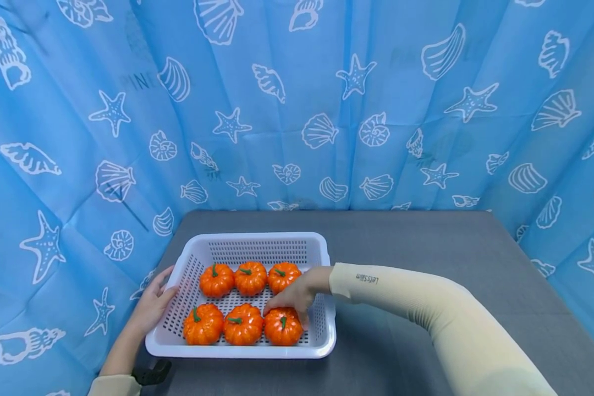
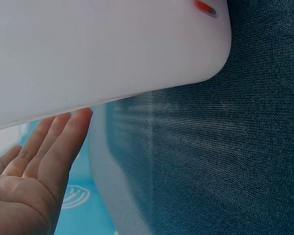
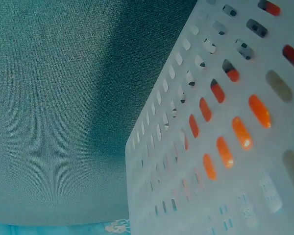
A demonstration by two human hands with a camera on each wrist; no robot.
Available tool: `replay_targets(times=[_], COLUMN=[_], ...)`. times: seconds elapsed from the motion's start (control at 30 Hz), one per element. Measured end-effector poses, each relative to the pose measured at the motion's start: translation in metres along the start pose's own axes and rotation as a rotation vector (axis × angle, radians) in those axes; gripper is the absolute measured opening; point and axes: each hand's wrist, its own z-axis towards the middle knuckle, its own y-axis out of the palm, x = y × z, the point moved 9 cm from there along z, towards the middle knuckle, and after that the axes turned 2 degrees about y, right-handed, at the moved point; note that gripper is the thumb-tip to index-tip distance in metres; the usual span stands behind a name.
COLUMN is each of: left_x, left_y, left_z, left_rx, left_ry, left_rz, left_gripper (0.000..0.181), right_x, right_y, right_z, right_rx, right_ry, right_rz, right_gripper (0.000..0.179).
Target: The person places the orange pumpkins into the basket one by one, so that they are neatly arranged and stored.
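A white plastic basket [image 1: 241,353] with slotted walls holds several small orange pumpkins in two rows. My right hand [image 1: 297,296] reaches over the basket's right side and grips the front right pumpkin [image 1: 282,329], thumb and fingers on either side of it. Left of that lie the front middle pumpkin [image 1: 243,325] and the front left pumpkin [image 1: 203,324]. The back right pumpkin [image 1: 283,276] is partly covered by the right hand. At the basket's left side, my left hand [image 1: 153,305] touches the rim; its fingers look straight in the left wrist view.
The basket stands on a dark grey table [image 1: 416,247], near its left end. A blue curtain [image 1: 287,148] with white shells and starfish surrounds the table at the back and sides. A black strap [image 1: 152,373] lies by the left wrist.
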Motion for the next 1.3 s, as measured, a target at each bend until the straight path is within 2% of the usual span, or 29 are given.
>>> replay_targets(times=[0.13,0.3,0.43,0.77,0.87,1.1,1.23,1.3], left_x=[-0.002,-0.004,-0.003,0.001,0.003,0.009,0.011,0.016], left_y=[0.000,0.001,-0.001,-0.005,-0.005,-0.007,-0.010,-0.014], left_z=[-0.001,-0.001,0.000,0.003,0.004,0.005,0.005,0.005], left_rx=[0.000,-0.004,-0.005,-0.002,-0.006,-0.033,-0.058,-0.061], left_ry=[-0.012,-0.022,-0.017,0.013,0.020,0.011,-0.005,-0.003], left_rz=[-0.004,-0.009,-0.009,0.038,0.048,0.059,0.086,0.154], left_gripper=[0.063,0.065,0.063,0.063,0.063,0.065,0.067,0.068], right_x=[-0.001,0.002,0.001,-0.006,-0.006,0.012,0.030,0.042], right_y=[0.001,0.002,-0.003,-0.019,-0.026,-0.057,-0.081,-0.091], right_z=[-0.001,-0.001,-0.004,-0.028,-0.036,-0.066,-0.095,-0.112], right_rx=[0.015,0.016,0.045,0.107,0.150,0.324,0.509,0.620], right_ry=[0.012,0.027,0.009,-0.019,-0.047,-0.097,-0.154,-0.161], right_rz=[-0.016,0.020,0.028,0.052,0.060,0.174,0.235,0.265], right_gripper=[0.095,0.101,0.101,0.092,0.088,0.075,0.068,0.066])
